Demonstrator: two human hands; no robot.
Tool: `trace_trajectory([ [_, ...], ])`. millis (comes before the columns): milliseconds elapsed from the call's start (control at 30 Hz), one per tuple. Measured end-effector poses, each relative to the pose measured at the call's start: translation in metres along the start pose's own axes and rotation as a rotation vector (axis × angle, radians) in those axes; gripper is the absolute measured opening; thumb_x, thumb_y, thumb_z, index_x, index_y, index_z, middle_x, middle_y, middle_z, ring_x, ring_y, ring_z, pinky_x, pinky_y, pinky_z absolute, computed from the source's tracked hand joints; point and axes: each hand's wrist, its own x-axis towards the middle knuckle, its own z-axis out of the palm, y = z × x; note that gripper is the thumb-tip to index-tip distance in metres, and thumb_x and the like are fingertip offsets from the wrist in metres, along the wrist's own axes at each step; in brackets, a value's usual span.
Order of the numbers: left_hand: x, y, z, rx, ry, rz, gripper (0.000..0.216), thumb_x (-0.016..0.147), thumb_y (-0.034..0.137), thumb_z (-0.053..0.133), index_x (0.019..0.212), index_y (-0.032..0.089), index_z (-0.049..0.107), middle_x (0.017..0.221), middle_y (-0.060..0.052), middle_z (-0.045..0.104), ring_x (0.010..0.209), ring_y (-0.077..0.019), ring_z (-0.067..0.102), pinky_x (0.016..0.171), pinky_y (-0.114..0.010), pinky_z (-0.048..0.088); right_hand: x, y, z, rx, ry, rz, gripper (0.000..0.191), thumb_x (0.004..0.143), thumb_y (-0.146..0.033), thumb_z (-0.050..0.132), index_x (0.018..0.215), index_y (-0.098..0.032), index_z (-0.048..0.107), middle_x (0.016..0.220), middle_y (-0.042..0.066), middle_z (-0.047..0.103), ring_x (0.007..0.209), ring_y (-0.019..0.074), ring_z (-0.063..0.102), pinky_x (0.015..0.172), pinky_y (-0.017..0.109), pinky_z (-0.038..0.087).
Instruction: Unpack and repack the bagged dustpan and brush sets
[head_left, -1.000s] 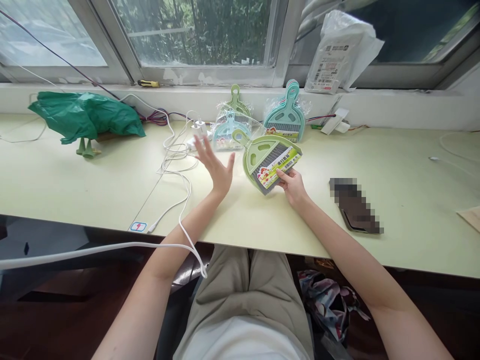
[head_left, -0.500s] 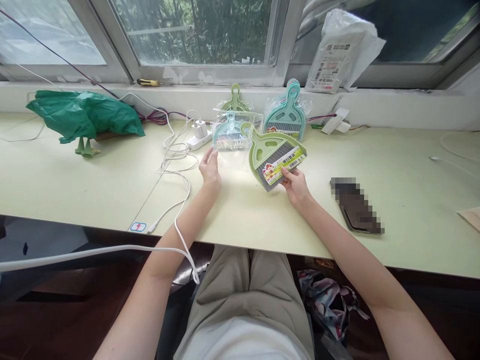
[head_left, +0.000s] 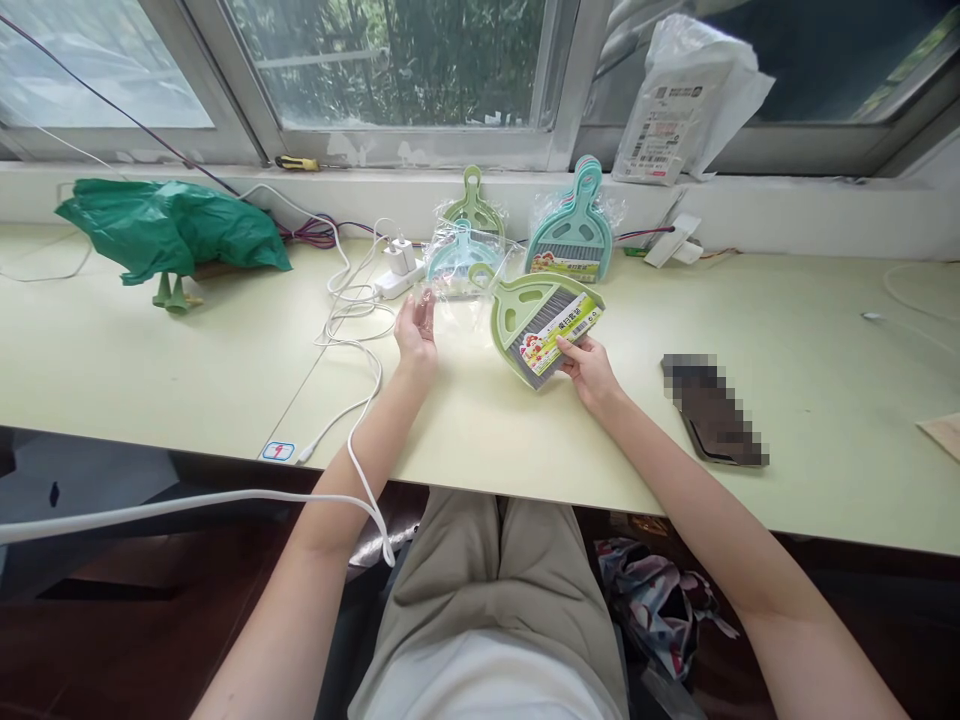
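Note:
My right hand [head_left: 589,368] pinches the lower edge of a green mini dustpan-and-brush set [head_left: 541,322] with a printed label, held tilted just above the pale green table [head_left: 187,370]. My left hand [head_left: 417,328] grips the edge of a clear plastic bag [head_left: 463,312] that lies beside the green set. Behind them lies a wrapped light blue set [head_left: 455,255]. A wrapped green set [head_left: 472,208] and a wrapped teal set [head_left: 573,232] lean against the windowsill.
A green plastic bag [head_left: 169,228] lies at the left. White cables [head_left: 349,320] and a power strip [head_left: 396,272] sit left of my hands. A dark pixelated object [head_left: 712,412] lies at the right. A white parcel [head_left: 679,105] rests on the sill.
My left hand went from open in the air to the table and closed on the clear bag. The green set shifted slightly in my right hand.

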Motion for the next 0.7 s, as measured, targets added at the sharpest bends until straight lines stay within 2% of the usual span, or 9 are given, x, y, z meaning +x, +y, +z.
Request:
trace_trajectory([
  [133,-0.001,0.000,-0.001,0.003,-0.095,-0.047,0.022,0.087,0.018,0.052,0.105,0.016,0.065,0.110,-0.006,0.070,0.113,-0.0137,0.062,0.099,-0.024,0.047,-0.002,0.002,0.003,-0.039,-0.063,0.028,0.037,0.061,-0.037,0.082,0.090,-0.019,0.068,0.094,0.005,0.074,0.078,0.0199,0.070,0.069,0.034,0.059],
  [267,-0.010,0.000,0.001,0.074,-0.296,-0.196,0.033,0.088,0.041,0.052,0.114,0.025,0.064,0.120,-0.005,0.065,0.118,-0.0198,0.058,0.098,-0.034,0.046,-0.004,0.003,0.005,-0.061,-0.108,0.037,0.038,0.062,-0.038,0.082,0.093,-0.019,0.069,0.098,0.005,0.074,0.079,0.0195,0.070,0.069,0.033,0.059],
  [333,-0.017,-0.002,0.004,0.112,-0.400,-0.244,0.039,0.086,0.046,0.054,0.120,0.029,0.060,0.120,-0.004,0.064,0.115,-0.0212,0.059,0.096,-0.035,0.047,-0.004,0.003,0.006,-0.054,-0.103,0.039,0.038,0.062,-0.038,0.082,0.092,-0.019,0.069,0.099,0.005,0.074,0.080,0.0191,0.070,0.070,0.033,0.059],
  [433,-0.025,-0.011,0.007,0.199,-0.500,-0.281,0.050,0.080,0.032,0.064,0.129,0.031,0.052,0.117,-0.002,0.065,0.106,-0.0188,0.063,0.094,-0.033,0.047,-0.004,0.003,0.006,-0.022,-0.075,0.028,0.037,0.061,-0.038,0.083,0.090,-0.019,0.068,0.098,0.004,0.074,0.080,0.0189,0.070,0.072,0.033,0.060],
  [533,-0.030,-0.021,0.007,0.257,-0.516,-0.300,0.063,0.074,0.020,0.069,0.132,0.031,0.047,0.117,0.000,0.066,0.102,-0.0155,0.064,0.095,-0.031,0.046,-0.003,0.003,0.006,0.018,-0.051,0.016,0.037,0.061,-0.037,0.083,0.089,-0.019,0.068,0.095,0.003,0.074,0.079,0.0185,0.070,0.073,0.034,0.060],
  [700,-0.033,-0.027,0.005,0.332,-0.667,-0.364,0.051,0.069,0.019,0.072,0.119,0.019,0.058,0.109,-0.005,0.070,0.097,-0.0159,0.066,0.093,-0.029,0.046,-0.002,0.005,0.005,0.045,-0.044,0.011,0.036,0.062,-0.037,0.082,0.089,-0.020,0.067,0.095,0.003,0.074,0.080,0.0177,0.070,0.076,0.034,0.060],
])
